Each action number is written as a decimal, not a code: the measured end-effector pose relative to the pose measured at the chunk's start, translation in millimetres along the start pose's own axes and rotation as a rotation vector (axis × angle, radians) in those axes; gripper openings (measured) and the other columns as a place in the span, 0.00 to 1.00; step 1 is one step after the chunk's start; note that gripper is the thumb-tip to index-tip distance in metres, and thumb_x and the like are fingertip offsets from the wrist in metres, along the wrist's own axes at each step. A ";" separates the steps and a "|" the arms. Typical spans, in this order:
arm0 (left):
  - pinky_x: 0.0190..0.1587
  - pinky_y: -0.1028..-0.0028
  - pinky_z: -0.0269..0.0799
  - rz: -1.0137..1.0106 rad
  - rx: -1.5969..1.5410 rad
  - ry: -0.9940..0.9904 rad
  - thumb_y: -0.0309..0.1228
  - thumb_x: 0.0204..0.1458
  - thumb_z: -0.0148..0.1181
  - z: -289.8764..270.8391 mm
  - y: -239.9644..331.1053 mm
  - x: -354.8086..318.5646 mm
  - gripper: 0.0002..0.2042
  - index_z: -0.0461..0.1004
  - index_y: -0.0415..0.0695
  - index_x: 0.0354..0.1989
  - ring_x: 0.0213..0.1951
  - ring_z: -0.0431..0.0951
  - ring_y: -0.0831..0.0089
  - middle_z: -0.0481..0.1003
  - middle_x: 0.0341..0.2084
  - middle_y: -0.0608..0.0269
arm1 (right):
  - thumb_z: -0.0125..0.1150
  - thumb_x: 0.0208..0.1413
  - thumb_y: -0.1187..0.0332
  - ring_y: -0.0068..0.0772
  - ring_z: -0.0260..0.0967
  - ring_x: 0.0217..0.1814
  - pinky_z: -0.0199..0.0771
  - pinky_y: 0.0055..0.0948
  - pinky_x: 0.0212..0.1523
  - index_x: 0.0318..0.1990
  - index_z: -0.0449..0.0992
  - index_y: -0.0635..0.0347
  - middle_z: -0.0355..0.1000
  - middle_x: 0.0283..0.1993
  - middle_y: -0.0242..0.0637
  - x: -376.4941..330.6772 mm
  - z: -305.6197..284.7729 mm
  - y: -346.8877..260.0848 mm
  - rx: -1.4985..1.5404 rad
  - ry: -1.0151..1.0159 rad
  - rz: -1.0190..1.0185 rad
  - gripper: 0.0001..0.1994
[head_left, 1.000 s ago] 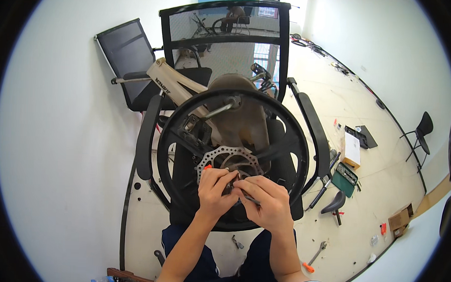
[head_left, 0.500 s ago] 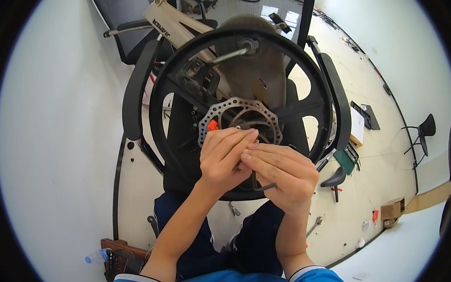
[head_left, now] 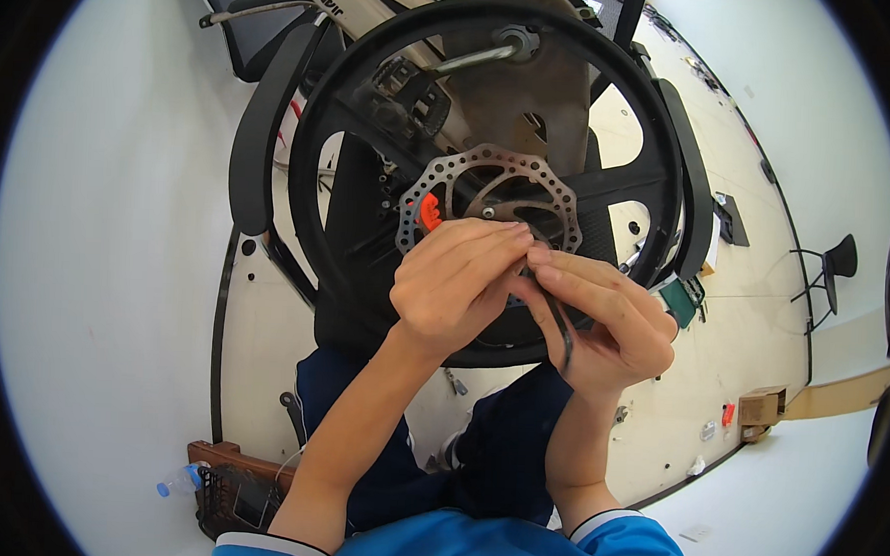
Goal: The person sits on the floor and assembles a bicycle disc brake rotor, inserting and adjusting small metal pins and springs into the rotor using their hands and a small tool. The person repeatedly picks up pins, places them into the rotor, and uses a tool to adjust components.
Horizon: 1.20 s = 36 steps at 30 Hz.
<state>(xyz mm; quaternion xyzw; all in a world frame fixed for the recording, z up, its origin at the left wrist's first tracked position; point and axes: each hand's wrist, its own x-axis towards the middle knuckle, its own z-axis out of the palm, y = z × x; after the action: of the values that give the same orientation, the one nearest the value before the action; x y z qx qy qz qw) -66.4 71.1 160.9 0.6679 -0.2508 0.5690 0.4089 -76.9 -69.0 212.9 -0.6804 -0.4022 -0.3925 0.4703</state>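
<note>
A perforated metal brake disc [head_left: 453,165] lies over the hub of a black spoked wheel [head_left: 314,244], which rests flat on a chair seat. My left hand [head_left: 455,283] is closed in a pinch over the near part of the disc, and whatever its fingertips hold is hidden. Fingertips touching it, my right hand [head_left: 620,328] is closed on a black hex key [head_left: 565,331], whose bent end runs down across the palm. An orange piece [head_left: 430,212] sits at the disc's left, beside my left knuckles. One bolt head [head_left: 487,212] shows inside the disc.
Chair armrests [head_left: 259,139] flank the wheel. Beyond it lie a beige bike frame [head_left: 381,6] and a crank arm [head_left: 477,60]. On the floor at right are a green tool case [head_left: 677,301] and a cardboard box [head_left: 760,407]. A bottle [head_left: 181,481] is at lower left.
The hex key has swung in my right hand, its bent end now lying against the palm. Both hands still meet over the disc. The whole view has shifted, with the wheel appearing larger and higher.
</note>
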 end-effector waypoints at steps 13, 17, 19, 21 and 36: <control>0.35 0.75 0.77 -0.196 -0.138 0.001 0.12 0.39 0.67 -2.4 -2.4 -2.0 0.11 0.80 0.34 0.34 0.31 0.82 0.67 0.81 0.30 0.57 | 0.70 0.41 0.86 0.38 0.81 0.45 0.79 0.30 0.49 0.43 0.82 0.72 0.81 0.41 0.49 -1.0 -3.3 0.8 -0.015 -0.156 0.110 0.17; 0.33 0.77 0.75 -0.209 -0.143 0.013 0.12 0.40 0.67 -2.9 -3.6 -2.1 0.12 0.80 0.35 0.35 0.30 0.80 0.70 0.81 0.29 0.57 | 0.69 0.35 0.82 0.44 0.74 0.56 0.74 0.36 0.57 0.53 0.79 0.58 0.77 0.54 0.43 -3.7 -3.7 6.3 -0.004 -0.327 0.175 0.30; 0.33 0.75 0.76 -0.303 -0.154 0.025 0.17 0.39 0.72 -2.8 2.2 -0.3 0.10 0.82 0.39 0.32 0.31 0.82 0.67 0.81 0.28 0.60 | 0.71 0.33 0.78 0.46 0.69 0.62 0.68 0.39 0.62 0.59 0.75 0.54 0.73 0.59 0.40 -6.5 -6.2 10.2 -0.008 -0.417 0.164 0.36; 0.33 0.76 0.76 -0.317 -0.156 0.021 0.16 0.38 0.72 -4.4 2.4 -0.4 0.10 0.82 0.38 0.32 0.31 0.82 0.67 0.81 0.28 0.60 | 0.72 0.32 0.77 0.46 0.69 0.62 0.68 0.40 0.61 0.60 0.74 0.54 0.73 0.59 0.40 -4.1 -5.6 7.6 -0.007 -0.441 0.159 0.38; 0.32 0.76 0.76 -0.306 -0.124 0.056 0.17 0.38 0.72 -1.4 0.5 -5.7 0.10 0.80 0.38 0.30 0.29 0.81 0.67 0.81 0.26 0.60 | 0.71 0.26 0.74 0.45 0.71 0.60 0.69 0.39 0.59 0.54 0.77 0.56 0.75 0.56 0.39 -7.9 -1.4 11.7 -0.015 -0.403 0.157 0.36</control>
<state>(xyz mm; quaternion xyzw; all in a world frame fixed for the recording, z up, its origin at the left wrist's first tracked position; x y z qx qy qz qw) -68.9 71.3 155.5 0.6558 -0.1695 0.5018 0.5380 -69.3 -74.5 202.2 -0.7778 -0.4310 -0.2136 0.4045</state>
